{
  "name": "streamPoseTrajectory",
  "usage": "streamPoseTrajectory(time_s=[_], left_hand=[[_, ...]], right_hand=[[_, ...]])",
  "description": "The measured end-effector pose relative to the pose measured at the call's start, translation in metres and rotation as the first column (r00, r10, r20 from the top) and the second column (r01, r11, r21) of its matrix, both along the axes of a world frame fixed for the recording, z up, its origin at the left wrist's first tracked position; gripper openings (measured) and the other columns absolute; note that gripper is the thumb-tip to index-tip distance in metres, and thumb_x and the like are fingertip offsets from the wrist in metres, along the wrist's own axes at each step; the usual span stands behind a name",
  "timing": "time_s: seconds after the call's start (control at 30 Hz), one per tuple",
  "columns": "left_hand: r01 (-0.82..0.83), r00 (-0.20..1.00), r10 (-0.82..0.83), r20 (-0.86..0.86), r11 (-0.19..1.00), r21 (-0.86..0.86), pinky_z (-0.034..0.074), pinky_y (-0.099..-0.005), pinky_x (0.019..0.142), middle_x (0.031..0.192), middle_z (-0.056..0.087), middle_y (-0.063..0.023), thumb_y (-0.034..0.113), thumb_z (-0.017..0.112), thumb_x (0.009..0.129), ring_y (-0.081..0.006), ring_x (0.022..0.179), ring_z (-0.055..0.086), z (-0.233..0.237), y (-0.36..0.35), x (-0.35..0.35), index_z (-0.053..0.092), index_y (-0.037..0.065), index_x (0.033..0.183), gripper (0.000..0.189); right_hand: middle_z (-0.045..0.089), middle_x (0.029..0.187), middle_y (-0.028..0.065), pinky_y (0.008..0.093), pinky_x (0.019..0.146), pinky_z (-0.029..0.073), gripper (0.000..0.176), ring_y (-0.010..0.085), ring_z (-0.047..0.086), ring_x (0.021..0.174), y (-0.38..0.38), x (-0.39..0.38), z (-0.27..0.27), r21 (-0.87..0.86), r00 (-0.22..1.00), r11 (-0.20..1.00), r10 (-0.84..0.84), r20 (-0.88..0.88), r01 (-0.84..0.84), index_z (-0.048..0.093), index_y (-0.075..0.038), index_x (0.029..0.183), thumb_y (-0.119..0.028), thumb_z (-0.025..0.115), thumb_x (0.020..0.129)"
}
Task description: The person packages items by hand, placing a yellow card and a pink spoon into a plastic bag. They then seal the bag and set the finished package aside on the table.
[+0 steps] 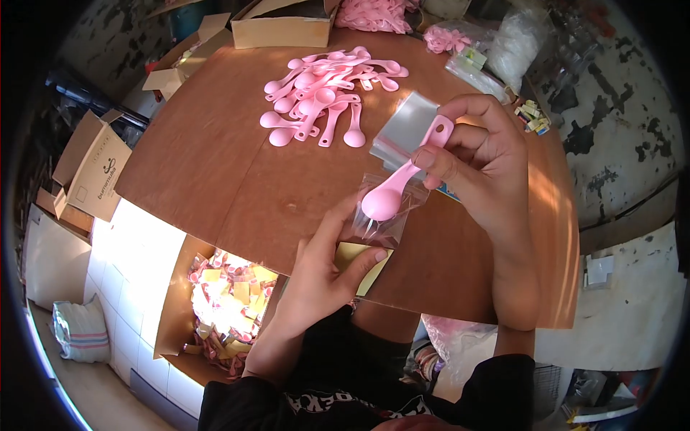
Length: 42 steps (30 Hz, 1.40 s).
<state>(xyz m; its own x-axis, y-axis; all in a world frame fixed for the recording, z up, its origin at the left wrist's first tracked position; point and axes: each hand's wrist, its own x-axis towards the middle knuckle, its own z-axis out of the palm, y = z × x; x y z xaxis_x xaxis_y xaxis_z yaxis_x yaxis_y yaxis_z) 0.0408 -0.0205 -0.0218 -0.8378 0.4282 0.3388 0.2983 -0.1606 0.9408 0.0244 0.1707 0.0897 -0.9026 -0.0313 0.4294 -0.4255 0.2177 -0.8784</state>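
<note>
Your right hand (pixel 489 169) pinches spoon (pixel 382 204), left hand (pixel 320 279) clasps clear bag (pixel 389 235); packets (pixel 231 305) fill box (pixel 177 305), loose spoons (pixel 316 104) unbagged on surface (pixel 208 172).

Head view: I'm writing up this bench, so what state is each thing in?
Pink spoon, tilted, in the right hand
Clear bag, apparently open, in the left hand
Yellow card, partly under the left thumb
Spoon pile, loose, heaped
Spare bags, flat, stacked
Lower-left carton, open, filled
Printed carton, flaps open

Brn tbl (pixel 215 179): pink spoons (pixel 316 104), clr bags (pixel 408 123).
</note>
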Motion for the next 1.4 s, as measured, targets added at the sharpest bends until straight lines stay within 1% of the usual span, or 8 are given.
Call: streamPoseTrajectory(time_s=[0.33,0.53,0.73,0.8,0.9,1.0,1.13,1.4], left_hand=[[0.001,1.000,-0.001,0.008,1.000,0.010,0.051,-0.0330,0.090,0.124,0.062,-0.0204,0.001,0.071,0.084,-0.0243,0.113,0.063,0.017,0.000,-0.003,0.039,0.002,0.141,0.065],[0.067,0.995,-0.072,0.064,0.995,0.075,0.049,-0.0355,0.095,0.125,0.060,-0.0209,0.002,0.073,0.083,-0.0269,0.112,0.063,0.016,0.000,-0.002,0.026,0.002,0.149,0.081],[-0.138,0.928,0.191,-0.319,0.974,0.182,0.034,-0.0442,0.110,0.139,0.044,-0.0231,0.009,0.077,0.081,-0.0346,0.134,0.043,0.008,-0.007,-0.012,0.010,0.001,0.152,0.098],[-0.160,0.938,0.211,-0.274,0.967,0.197,0.034,-0.0443,0.110,0.138,0.045,-0.0225,0.010,0.076,0.081,-0.0336,0.134,0.043,0.010,-0.004,-0.011,0.015,0.001,0.151,0.093],[-0.212,0.946,0.255,-0.199,0.953,0.215,0.033,-0.0446,0.111,0.136,0.047,-0.0213,0.011,0.075,0.082,-0.0317,0.135,0.042,0.018,-0.006,-0.014,0.027,0.000,0.148,0.082],[-0.209,0.937,0.230,-0.263,0.972,0.108,0.036,-0.0436,0.109,0.134,0.049,-0.0218,0.009,0.074,0.083,-0.0303,0.132,0.046,0.024,-0.010,-0.014,0.040,-0.002,0.141,0.068],[0.122,0.985,-0.148,0.089,0.960,0.252,0.053,-0.0309,0.090,0.108,0.068,-0.0139,0.003,0.063,0.092,-0.0170,0.102,0.065,0.037,-0.010,-0.006,0.054,-0.005,0.128,0.038],[-0.104,0.988,0.092,-0.127,0.991,-0.086,0.054,-0.0274,0.059,0.083,0.070,-0.0158,0.001,0.065,0.089,-0.0107,0.070,0.067,0.058,-0.010,0.003,0.064,-0.004,0.113,0.025]], right_hand=[[0.070,0.083,0.0037,0.0216,0.066,0.049,0.012,0.0064,0.062,0.074,-0.003,-0.004,-0.013,0.289,0.967,0.957,0.081,-0.242,-0.008,0.066,0.000,0.093,-0.006,0.072,0.086],[0.069,0.085,0.0056,0.0233,0.069,0.050,0.012,0.0082,0.063,0.079,-0.005,0.004,-0.013,0.221,0.985,0.960,0.163,0.050,-0.170,0.068,0.002,0.094,-0.004,0.072,0.085],[0.069,0.095,0.0089,0.0255,0.079,0.052,0.016,0.0159,0.065,0.088,-0.004,0.031,0.024,0.146,0.916,0.980,-0.069,-0.395,0.136,0.068,0.004,0.096,0.002,0.073,0.081],[0.070,0.086,0.0074,0.0248,0.067,0.051,0.013,0.0110,0.066,0.077,0.003,0.019,0.027,0.386,0.845,0.876,-0.044,-0.533,0.289,0.071,0.001,0.093,-0.001,0.074,0.081],[0.070,0.086,0.0093,0.0265,0.065,0.051,0.013,0.0144,0.067,0.074,-0.003,0.019,0.013,0.524,0.947,0.829,-0.023,-0.321,0.198,0.071,-0.001,0.092,-0.002,0.075,0.079],[0.071,0.083,0.0094,0.0268,0.067,0.052,0.012,0.0164,0.069,0.074,-0.010,0.026,0.005,0.502,0.972,0.858,0.014,-0.234,0.108,0.072,-0.002,0.092,-0.002,0.074,0.080],[0.072,0.085,0.0115,0.0271,0.072,0.053,0.012,0.0182,0.071,0.079,-0.016,0.036,0.004,0.342,0.992,0.939,0.067,-0.106,-0.027,0.071,0.000,0.093,0.000,0.072,0.081],[0.066,0.092,0.0093,0.0315,0.072,0.052,0.017,0.0222,0.066,0.082,-0.024,0.039,0.007,0.609,0.907,0.752,0.036,-0.420,0.253,0.071,0.000,0.091,0.003,0.074,0.074]])
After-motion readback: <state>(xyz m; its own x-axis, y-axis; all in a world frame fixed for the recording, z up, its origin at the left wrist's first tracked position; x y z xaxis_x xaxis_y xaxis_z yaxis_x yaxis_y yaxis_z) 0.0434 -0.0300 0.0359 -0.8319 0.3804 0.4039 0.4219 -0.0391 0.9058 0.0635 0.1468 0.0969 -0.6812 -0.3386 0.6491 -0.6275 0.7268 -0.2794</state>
